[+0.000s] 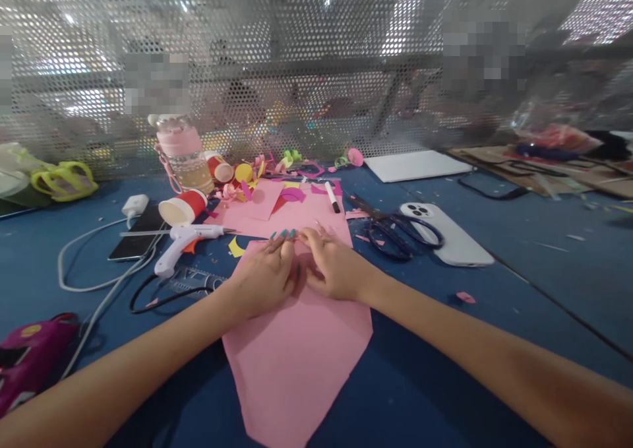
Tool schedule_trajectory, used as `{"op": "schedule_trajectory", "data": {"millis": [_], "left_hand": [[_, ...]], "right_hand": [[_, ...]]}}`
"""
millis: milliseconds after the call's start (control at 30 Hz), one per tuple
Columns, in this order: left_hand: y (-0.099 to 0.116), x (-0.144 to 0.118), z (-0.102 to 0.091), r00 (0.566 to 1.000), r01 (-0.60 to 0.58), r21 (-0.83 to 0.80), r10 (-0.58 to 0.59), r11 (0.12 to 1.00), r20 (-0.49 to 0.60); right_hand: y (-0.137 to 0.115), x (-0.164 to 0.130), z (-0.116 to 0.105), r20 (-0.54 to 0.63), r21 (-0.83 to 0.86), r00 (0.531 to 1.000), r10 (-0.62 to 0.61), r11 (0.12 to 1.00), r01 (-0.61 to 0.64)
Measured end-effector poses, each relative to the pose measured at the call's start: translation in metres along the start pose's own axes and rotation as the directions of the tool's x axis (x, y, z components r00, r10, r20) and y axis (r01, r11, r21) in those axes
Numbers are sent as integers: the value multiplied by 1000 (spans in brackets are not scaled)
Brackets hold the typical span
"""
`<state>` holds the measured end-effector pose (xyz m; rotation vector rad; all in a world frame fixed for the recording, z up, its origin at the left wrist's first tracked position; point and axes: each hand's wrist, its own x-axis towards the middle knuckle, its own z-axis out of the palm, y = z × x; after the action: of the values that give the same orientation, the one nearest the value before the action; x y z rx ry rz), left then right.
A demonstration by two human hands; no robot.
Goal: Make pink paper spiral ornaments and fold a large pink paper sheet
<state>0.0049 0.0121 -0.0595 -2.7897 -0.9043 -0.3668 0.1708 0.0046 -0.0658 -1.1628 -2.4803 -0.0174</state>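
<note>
A large sheet of pink paper (297,369) with cut, angled edges lies in front of me on the blue table. My left hand (270,270) rests on its upper part, fingers bent and pressed together at the paper. Right beside it, my right hand (336,263) has thumb and fingers closed on the same area, and the fingertips of both hands meet. What exactly lies under the fingertips is partly hidden. Beyond them more pink paper (232,217) is spread, with a black-and-white marker (332,197) on it. Dark-handled scissors (395,230) lie to the right.
A white glue gun (182,242), a red paper cup (184,207), a black phone (138,233) and a charger cable are at left. A bottle (182,154) stands behind. At right lie a white phone (450,237) and white sheets (418,165). A perforated metal screen (316,72) closes the back.
</note>
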Motion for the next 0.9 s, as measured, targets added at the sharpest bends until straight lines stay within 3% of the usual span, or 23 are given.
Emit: {"op": "schedule_trajectory", "data": {"millis": [233,567,900], "left_hand": [[-1,-1,2,998,38,4,-39,999,58],[1,1,-2,994,47,-33,-43,998,96],[0,0,-1,997,48,-42,-45,998,70]], "right_hand": [[1,-2,3,-110,13,993,49,999,-48],[0,1,-1,32,-10,999,20,1000,-20],[1,1,0,47,-34,999,-1,999,3]]}}
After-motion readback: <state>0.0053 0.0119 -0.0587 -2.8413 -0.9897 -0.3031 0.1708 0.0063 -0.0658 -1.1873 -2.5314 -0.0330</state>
